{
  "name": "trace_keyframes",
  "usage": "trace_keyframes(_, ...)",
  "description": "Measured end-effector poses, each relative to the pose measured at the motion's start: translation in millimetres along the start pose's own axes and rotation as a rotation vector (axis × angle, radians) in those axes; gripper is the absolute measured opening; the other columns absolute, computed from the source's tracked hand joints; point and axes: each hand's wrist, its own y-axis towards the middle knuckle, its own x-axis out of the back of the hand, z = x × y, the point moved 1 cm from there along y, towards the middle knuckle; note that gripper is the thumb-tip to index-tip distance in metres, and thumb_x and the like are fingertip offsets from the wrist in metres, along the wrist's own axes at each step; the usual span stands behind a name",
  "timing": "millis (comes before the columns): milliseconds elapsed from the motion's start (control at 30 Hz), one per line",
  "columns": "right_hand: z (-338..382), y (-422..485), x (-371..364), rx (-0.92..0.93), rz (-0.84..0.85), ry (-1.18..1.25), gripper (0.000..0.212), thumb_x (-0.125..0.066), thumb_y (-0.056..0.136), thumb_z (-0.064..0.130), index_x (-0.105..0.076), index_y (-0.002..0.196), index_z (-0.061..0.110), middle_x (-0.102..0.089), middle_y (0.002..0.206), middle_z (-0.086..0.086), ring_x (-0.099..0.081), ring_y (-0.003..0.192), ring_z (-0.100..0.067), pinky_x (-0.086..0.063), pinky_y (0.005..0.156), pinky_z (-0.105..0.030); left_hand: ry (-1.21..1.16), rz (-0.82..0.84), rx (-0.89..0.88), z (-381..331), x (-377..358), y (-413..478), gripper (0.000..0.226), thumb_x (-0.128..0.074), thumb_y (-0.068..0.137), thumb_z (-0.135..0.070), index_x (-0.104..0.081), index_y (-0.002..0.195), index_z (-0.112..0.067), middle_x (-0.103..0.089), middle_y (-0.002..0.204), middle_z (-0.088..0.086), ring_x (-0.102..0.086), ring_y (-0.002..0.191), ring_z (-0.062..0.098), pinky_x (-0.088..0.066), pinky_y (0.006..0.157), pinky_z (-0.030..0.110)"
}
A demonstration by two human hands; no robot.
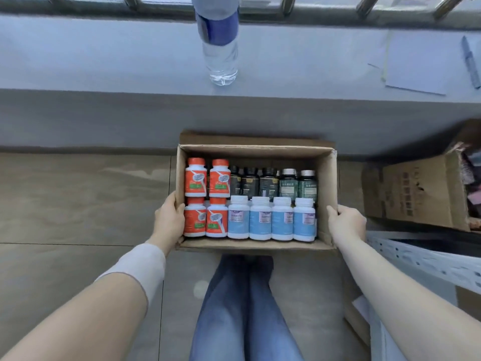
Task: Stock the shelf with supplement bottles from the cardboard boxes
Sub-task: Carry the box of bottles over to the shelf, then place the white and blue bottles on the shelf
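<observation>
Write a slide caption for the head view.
Head view: left hand and right hand grip the sides of an open box of bottles, near a ledge with a water bottle.

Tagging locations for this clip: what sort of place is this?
Likely a stockroom or shop back room: an open cardboard box of supplement bottles, a perforated metal shelf frame, a second box.

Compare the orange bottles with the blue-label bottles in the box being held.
The orange bottles have orange caps and labels; the blue-label bottles have white caps and pale blue labels. The orange bottles fill the left end in two rows; the blue-label bottles form one near row. Both sit in the cardboard box.
</observation>
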Motion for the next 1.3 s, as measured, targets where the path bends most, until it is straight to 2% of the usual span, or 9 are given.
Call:
trace_keyframes(133, 11, 26, -19, 0.01, 0.008, -0.002, 0.03, -0.049, 0.094, 0.026, -0.068, 0.089, 0.003, -0.066, 0.105, -0.023, -0.057, 0.101, -0.038, -0.045, 0.078, -0.036, 0.043, 0.001, 0.015, 6, -13, 38, 0.033, -0.039, 0.099, -0.011, -0.05, 0.129, -0.009, -0.058, 0.127, 0.014, -0.051, 0.117, 0.031, -0.039, 0.09, 0.032)
trace_keyframes(467, 14, 30, -29, -0.04, 0.037, 0.004, 0.031, -0.048, 0.095, 0.028, -0.065, 0.111, 0.009, -0.065, 0.112, -0.021, -0.056, 0.107, -0.038, -0.044, 0.077, -0.037, 0.041, 0.025, 0.085, 14, -27, 58, 0.039, -0.038, 0.1, -0.019, -0.041, 0.139, -0.016, -0.055, 0.133, 0.011, -0.052, 0.121, 0.031, -0.041, 0.097, 0.039)
trace_keyframes(600, 14, 19, -20, 0.011, 0.143, 0.031, 0.051, -0.05, 0.094, 0.03, -0.041, 0.138, 0.005, -0.047, 0.14, -0.017, -0.041, 0.13, -0.033, -0.037, 0.101, -0.037, 0.109, 0.01, 0.158, -3, -29, 56, 0.052, -0.048, 0.096, -0.032, -0.033, 0.141, -0.011, -0.048, 0.139, 0.015, -0.048, 0.125, 0.033, -0.041, 0.103, 0.046)
trace_keyframes(700, 8, -12, -9, 0.142, -0.029, 0.085, 0.054, -0.058, 0.089, 0.025, -0.04, 0.137, 0.007, -0.042, 0.136, -0.013, -0.041, 0.127, -0.027, -0.035, 0.104, -0.036, 0.326, -0.202, -0.145, -42, -34, 33, 0.048, -0.056, 0.092, -0.03, -0.042, 0.135, -0.014, -0.049, 0.137, 0.009, -0.047, 0.127, 0.027, -0.036, 0.106, 0.045)
trace_keyframes(767, 4, -34, -7, 0.218, -0.006, 0.072, 0.046, -0.06, 0.088, 0.022, -0.046, 0.13, 0.009, -0.045, 0.129, -0.01, -0.047, 0.119, -0.025, -0.039, 0.098, -0.035, 0.348, -0.05, -0.31, -74, -50, 16, 0.043, -0.056, 0.093, -0.028, -0.045, 0.134, -0.016, -0.054, 0.133, 0.004, -0.051, 0.123, 0.024, -0.04, 0.102, 0.041)
trace_keyframes(833, 3, -46, -11, 0.207, 0.157, 0.034, 0.043, -0.058, 0.089, 0.023, -0.046, 0.128, 0.01, -0.046, 0.128, -0.008, -0.049, 0.118, -0.024, -0.039, 0.096, -0.032, 0.428, 0.234, -0.346, -96, -75, 10, 0.043, -0.052, 0.095, -0.03, -0.045, 0.135, -0.017, -0.055, 0.134, 0.002, -0.052, 0.122, 0.023, -0.043, 0.099, 0.038)
trace_keyframes(900, 2, -46, -21, 0.182, 0.254, 0.004, 0.045, -0.058, 0.089, 0.025, -0.044, 0.129, 0.009, -0.046, 0.13, -0.009, -0.047, 0.12, -0.024, -0.038, 0.096, -0.031, 0.605, 0.391, -0.404, -112, -102, 13, 0.046, -0.05, 0.095, -0.035, -0.043, 0.136, -0.017, -0.055, 0.135, 0.004, -0.051, 0.122, 0.025, -0.044, 0.099, 0.039)
trace_keyframes(1133, 9, -6, -63, 0.087, 0.332, -0.076, 0.075, -0.057, 0.091, 0.026, -0.014, 0.146, 0.002, -0.033, 0.145, -0.016, -0.037, 0.133, -0.03, -0.034, 0.105, -0.037, 1.114, 0.428, -0.533, -129, -168, 38, 0.06, -0.041, 0.091, -0.057, -0.049, 0.13, -0.012, -0.051, 0.134, 0.013, -0.039, 0.127, 0.034, -0.036, 0.1, 0.04)
trace_keyframes(1300, 7, -1, -69, 0.094, 0.293, -0.053, 0.062, -0.059, 0.089, 0.026, -0.028, 0.138, 0.002, -0.041, 0.138, -0.016, -0.048, 0.123, -0.031, -0.041, 0.096, -0.037, 1.14, 0.535, -0.426, -131, -176, 50, 0.055, -0.043, 0.091, -0.056, -0.052, 0.122, -0.012, -0.056, 0.125, 0.011, -0.035, 0.126, 0.035, -0.036, 0.097, 0.039)
